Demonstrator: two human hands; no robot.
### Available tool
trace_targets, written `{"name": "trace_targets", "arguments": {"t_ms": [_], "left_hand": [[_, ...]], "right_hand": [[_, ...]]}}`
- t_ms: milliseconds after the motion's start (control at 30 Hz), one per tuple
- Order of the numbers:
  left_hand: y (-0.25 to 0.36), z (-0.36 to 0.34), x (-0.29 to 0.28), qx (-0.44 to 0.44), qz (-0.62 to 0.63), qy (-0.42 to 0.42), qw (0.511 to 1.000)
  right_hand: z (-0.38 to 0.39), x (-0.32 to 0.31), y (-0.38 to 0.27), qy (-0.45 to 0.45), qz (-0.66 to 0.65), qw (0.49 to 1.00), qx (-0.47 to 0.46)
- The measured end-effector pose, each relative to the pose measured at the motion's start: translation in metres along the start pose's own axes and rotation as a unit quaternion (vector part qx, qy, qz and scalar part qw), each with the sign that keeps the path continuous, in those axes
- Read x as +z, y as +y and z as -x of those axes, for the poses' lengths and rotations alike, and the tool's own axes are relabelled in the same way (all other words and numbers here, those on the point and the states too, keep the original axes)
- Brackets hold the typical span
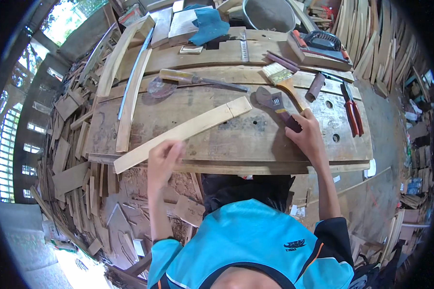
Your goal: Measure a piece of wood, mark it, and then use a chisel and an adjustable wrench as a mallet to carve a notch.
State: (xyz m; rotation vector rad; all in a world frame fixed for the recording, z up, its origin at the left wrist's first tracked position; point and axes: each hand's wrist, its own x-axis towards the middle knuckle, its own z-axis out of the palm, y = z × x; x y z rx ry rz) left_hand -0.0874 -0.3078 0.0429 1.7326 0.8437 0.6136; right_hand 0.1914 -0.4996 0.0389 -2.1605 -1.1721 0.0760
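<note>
My right hand (307, 132) is closed round the dark handle of an adjustable wrench (275, 103), whose jaw end points away from me over the workbench (202, 149). A pale wooden strip (188, 131) lies slantwise on the bench, with a pencil-like line across its far right end. My left hand (164, 161) is smeared by motion above the bench's near edge, beside the strip's lower side; whether it touches the wood is unclear. A paintbrush (282, 79) with a wooden handle lies just beyond the wrench, its handle end close to my right hand.
A chisel-like tool (178, 75) lies behind the strip, next to a round disc (162, 87). Red-handled pliers (354, 115) rest at the right. A hand sander (320, 43), a blue cloth (210, 25) and a bucket (269, 14) stand farther back. Wood scraps (67, 173) pile up left.
</note>
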Motion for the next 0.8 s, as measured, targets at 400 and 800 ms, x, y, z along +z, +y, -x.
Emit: {"name": "trace_targets", "arguments": {"t_ms": [400, 800], "left_hand": [[0.005, -0.070, 0.101, 0.248, -0.342, -0.033, 0.906], [0.016, -0.051, 0.123, 0.252, -0.319, -0.054, 0.912]], "right_hand": [[0.017, 0.010, 0.012, 0.058, 0.007, 0.998, -0.030], [0.018, 0.007, 0.014, 0.049, 0.010, 0.999, -0.021]]}}
